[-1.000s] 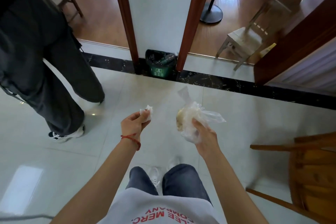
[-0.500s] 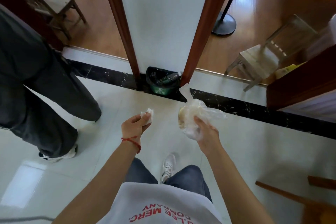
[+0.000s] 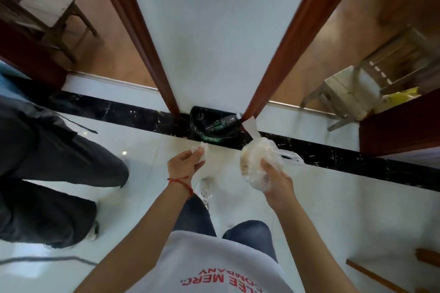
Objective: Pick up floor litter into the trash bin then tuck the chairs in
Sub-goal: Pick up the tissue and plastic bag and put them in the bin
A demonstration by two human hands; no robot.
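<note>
My left hand (image 3: 184,165) pinches a small crumpled white tissue (image 3: 201,150) between thumb and fingers. My right hand (image 3: 276,179) grips a clear plastic bag (image 3: 259,157) with something pale and round inside; the bag's loose handles stick up and to the right. Both hands are held out in front of me, just short of a small dark green trash bin (image 3: 215,125). The bin stands on the floor against the white wall section between two red-brown door frames and holds a dark bottle.
Another person in dark trousers (image 3: 47,162) stands close on my left. A pale wooden chair (image 3: 362,85) is in the room beyond the right doorway, a small stool (image 3: 51,10) beyond the left one. A brown chair's legs (image 3: 381,273) show at the bottom right.
I have walked closer to the bin, which now sits just beyond my hands. The tissue and the bag stay held as before. The chair at the right has slid nearly out of view.
</note>
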